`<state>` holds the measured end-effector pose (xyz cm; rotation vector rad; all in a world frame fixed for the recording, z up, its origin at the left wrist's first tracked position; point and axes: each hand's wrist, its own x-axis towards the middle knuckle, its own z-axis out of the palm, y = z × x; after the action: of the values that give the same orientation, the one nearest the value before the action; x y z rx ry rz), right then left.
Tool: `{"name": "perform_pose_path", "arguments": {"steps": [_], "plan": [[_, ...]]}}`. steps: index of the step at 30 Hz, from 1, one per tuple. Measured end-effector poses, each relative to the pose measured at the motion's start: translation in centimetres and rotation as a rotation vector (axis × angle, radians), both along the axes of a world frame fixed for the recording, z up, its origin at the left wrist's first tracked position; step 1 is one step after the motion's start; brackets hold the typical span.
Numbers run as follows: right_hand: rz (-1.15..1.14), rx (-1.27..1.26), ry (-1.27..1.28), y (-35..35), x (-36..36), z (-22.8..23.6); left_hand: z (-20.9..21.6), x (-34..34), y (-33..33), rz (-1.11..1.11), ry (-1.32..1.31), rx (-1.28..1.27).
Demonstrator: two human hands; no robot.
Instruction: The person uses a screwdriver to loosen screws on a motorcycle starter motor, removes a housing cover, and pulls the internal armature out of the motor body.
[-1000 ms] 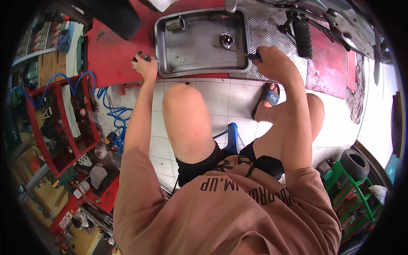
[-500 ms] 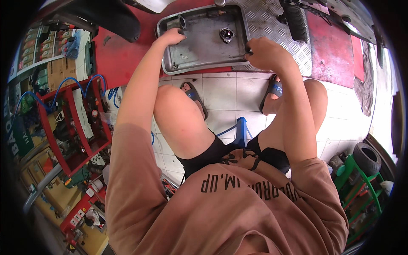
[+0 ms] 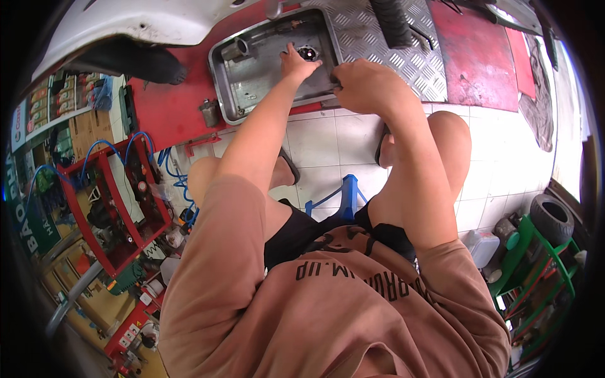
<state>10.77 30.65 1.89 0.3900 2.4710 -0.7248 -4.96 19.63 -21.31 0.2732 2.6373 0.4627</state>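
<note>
A grey metal tray [image 3: 258, 70] lies on a red platform in front of me. Inside it, my left hand [image 3: 297, 65] reaches over a small round metal part [image 3: 308, 54] with a dark centre. Thumb and fingers are spread on either side of the part; whether they touch it is unclear. At the tray's near right corner is my right hand [image 3: 364, 85], its fingers curled with the tips together. What those fingertips hold, if anything, is hidden. A short metal cylinder [image 3: 234, 49] lies at the tray's far left, and a small slim part [image 3: 291, 25] lies by its far wall.
A small metal canister-like part [image 3: 208, 112] stands left of the tray. Diamond-pattern metal plate [image 3: 416, 72] lies to the right. Vehicle bodywork [image 3: 138, 25] overhangs at far left. A red rack [image 3: 116, 208] stands left; a green rack [image 3: 535, 264] with a tyre [image 3: 553, 218] stands right.
My left hand has moved right, from beside the cylinder to the round part, and its fingers have spread. My right hand stays near the tray's right side. The view has shifted.
</note>
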Motion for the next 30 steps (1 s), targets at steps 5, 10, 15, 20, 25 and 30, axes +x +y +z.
{"name": "perform_pose_path", "arguments": {"steps": [5, 10, 15, 20, 25, 30], "plan": [[-0.023, -0.017, 0.022, 1.0, 0.8, -0.4, -0.4, -0.4, 1.0, -0.085, 0.037, -0.021], [-0.069, -0.038, 0.111, 1.4, 1.8, -0.5, 0.2, -1.2, -1.3, -0.098, 0.204, 0.089], [-0.167, -0.083, 0.109, 0.8, 1.0, -0.5, 4.0, -3.0, -7.7, -0.165, 0.072, 0.437], [-0.259, -0.152, 0.334, 0.9, 1.6, -4.3, 11.0, -1.6, -12.0, -0.266, 0.025, 0.537], [-0.597, -0.775, 0.227, -1.8, 3.5, -5.8, 16.4, 2.5, -14.9, -0.286, 0.041, 0.768], [-0.836, -1.002, -0.025, -6.3, 5.1, -7.7, 19.0, 6.7, -13.5, -0.371, 0.156, 0.872]]}}
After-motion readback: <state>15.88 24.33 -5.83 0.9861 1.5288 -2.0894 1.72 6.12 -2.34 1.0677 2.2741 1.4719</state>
